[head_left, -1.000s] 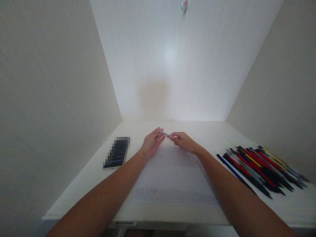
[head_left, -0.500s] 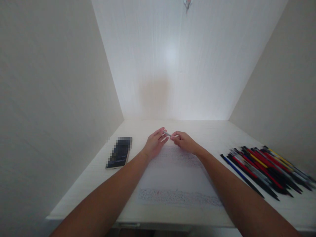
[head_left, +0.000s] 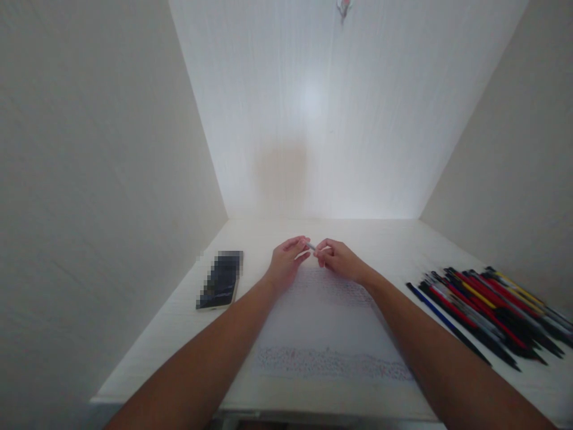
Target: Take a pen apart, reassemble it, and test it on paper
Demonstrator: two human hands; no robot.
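Observation:
Above the far edge of a sheet of paper [head_left: 322, 325], both my hands hold a slim grey pen [head_left: 311, 245], only a short middle length of which shows. My left hand [head_left: 287, 258] pinches its left end between thumb and fingers. At the other end, the curled fingers of my right hand [head_left: 336, 257] close round it. Rows of small writing cover the far part of the sheet, and a band of dense coloured marks runs along its near edge. The pen's tip is hidden.
On the left of the white desk [head_left: 170, 352] lies a dark phone [head_left: 220, 282]. Many pens [head_left: 487, 313], black, red, blue, yellow and grey, lie side by side at the right. Panels enclose the desk at left, right and back.
Both hands have shifted slightly right with the pen and come closer together, so less of the pen shows. The whole view has also moved a little.

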